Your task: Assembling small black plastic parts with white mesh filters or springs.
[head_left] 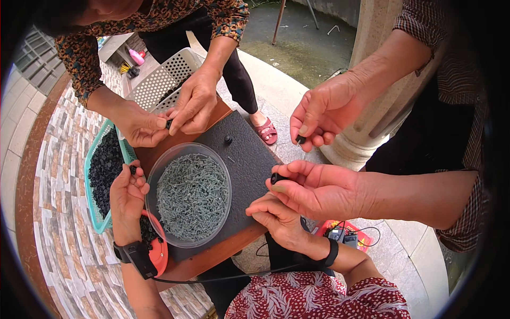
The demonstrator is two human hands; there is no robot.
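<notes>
My left hand (126, 199), with a black device strapped at its wrist, is closed around a small black plastic part (133, 169) left of the tub. My right hand (281, 220), a black band on its wrist, is over the board's right edge. Its fingers are bent together, and a co-worker's hand partly covers it; what they hold, if anything, cannot be made out. Between my hands stands a round clear tub (150, 199) full of grey screws (192, 196). Behind it, a black cap-like part (228, 139) and a loose screw (231, 159) lie on the dark board (247, 159).
Across from me, a co-worker's hands (196, 103) work on a black part beside a white perforated basket (159, 85). At right, another person's hands (319, 186) hold a black part and a screw. A teal basket (87, 186) and red bowl (161, 250) contain black parts.
</notes>
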